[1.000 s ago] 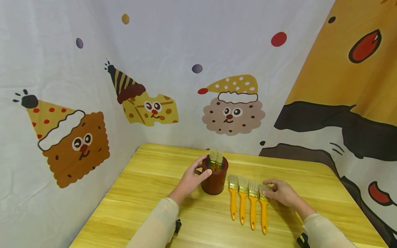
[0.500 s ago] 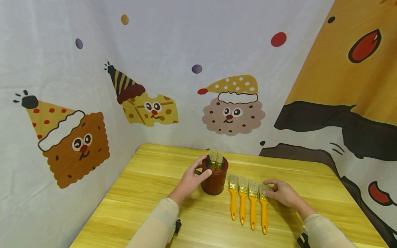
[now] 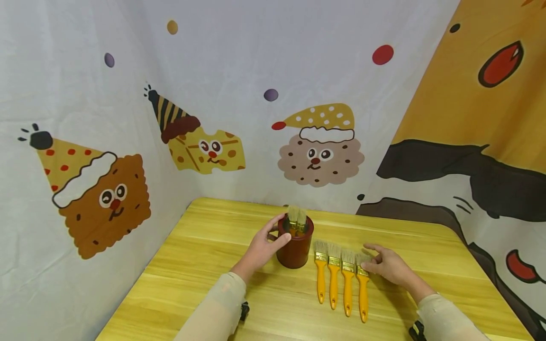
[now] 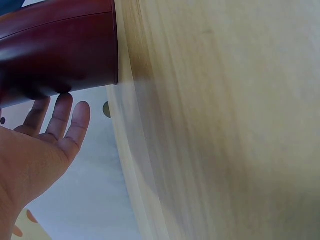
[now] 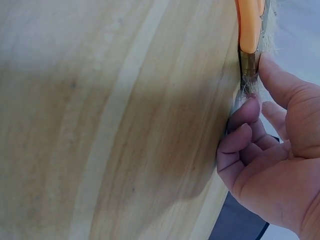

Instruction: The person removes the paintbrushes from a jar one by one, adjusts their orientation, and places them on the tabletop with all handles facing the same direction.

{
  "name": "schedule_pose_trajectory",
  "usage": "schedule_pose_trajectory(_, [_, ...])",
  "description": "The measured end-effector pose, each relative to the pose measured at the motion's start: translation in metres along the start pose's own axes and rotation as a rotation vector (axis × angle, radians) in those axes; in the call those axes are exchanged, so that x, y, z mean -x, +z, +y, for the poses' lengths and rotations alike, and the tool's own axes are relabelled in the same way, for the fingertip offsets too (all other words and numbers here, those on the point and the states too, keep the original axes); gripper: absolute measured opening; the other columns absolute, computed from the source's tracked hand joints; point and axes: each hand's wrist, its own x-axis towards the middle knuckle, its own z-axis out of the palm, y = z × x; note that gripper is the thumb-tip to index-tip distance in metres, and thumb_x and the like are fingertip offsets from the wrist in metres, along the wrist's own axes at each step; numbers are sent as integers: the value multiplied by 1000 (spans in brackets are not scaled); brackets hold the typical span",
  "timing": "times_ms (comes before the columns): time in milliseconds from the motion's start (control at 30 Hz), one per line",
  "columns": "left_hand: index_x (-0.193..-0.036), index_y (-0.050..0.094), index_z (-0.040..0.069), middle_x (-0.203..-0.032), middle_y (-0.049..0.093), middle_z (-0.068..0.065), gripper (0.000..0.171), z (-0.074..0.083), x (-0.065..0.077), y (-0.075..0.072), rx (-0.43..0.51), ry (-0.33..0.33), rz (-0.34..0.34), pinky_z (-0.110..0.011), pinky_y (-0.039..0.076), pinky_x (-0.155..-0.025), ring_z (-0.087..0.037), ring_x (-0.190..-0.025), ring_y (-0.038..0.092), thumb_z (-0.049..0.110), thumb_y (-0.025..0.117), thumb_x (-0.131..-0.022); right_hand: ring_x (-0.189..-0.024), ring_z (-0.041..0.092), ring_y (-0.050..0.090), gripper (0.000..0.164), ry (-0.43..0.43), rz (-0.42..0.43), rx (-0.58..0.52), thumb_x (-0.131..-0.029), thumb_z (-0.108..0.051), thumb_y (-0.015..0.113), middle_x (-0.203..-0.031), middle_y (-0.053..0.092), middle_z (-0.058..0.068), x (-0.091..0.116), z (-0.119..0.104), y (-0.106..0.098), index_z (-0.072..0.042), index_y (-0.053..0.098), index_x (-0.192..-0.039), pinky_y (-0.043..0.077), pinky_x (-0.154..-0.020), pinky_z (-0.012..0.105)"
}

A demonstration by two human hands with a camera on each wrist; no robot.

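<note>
A dark red cylindrical brush pot (image 3: 294, 251) stands upright on the table, with two paintbrushes (image 3: 297, 218) in it, bristles up. My left hand (image 3: 265, 244) holds the pot from its left side, thumb at the front near the rim; in the left wrist view, fingertips (image 4: 81, 112) touch or nearly touch its wall. To the right of the pot, several orange-handled paintbrushes lie side by side, bristles away from me. My right hand (image 3: 386, 266) pinches the rightmost paintbrush (image 3: 363, 293) at its metal band and bristles. In the right wrist view, the thumb lies against the band, other fingers curled beside the bristles.
The yellow wood-grain table (image 3: 204, 246) ends at a white cloth backdrop (image 3: 239, 61) printed with cartoon biscuits and cheese. Its far edge runs just behind the pot. Dark wrist straps (image 3: 244, 311) show at the sleeves.
My right index finger has lifted slightly from the table side of the bristles. The left hand, the pot and the paintbrushes stay where they were.
</note>
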Motion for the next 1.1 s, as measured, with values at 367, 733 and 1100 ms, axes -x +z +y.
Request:
schedule_pose_trajectory(367, [-157,41,55,-149,60,-5,60,-2,-1,0,-10,-8,-8,-43,54,-94,-28,-110,62,51,69,-104,-98,24,66,87,9,-18,-27,-102,-48,72,-120,68,18,4,-2,-12,-6,34,-167,56,-80,39])
schedule_pose_trajectory(733, [-158,42,54,-149,60,-6,61,-2,-2,0,-5,0,-2,-42,54,-93,-26,-109,62,50,69,-104,-117,33,68,90,-17,13,-17,-101,-58,68,-133,67,25,-3,-19,-31,-8,33,-168,59,-93,52])
schedule_pose_trajectory(1100, [-157,40,57,-149,59,-5,62,-2,-1,1,-10,-5,-4,-41,55,-92,-27,-109,62,52,69,-103,-110,27,68,84,-56,-3,-74,-101,-53,72,-128,68,18,-18,-47,-20,-14,38,-167,58,-89,44])
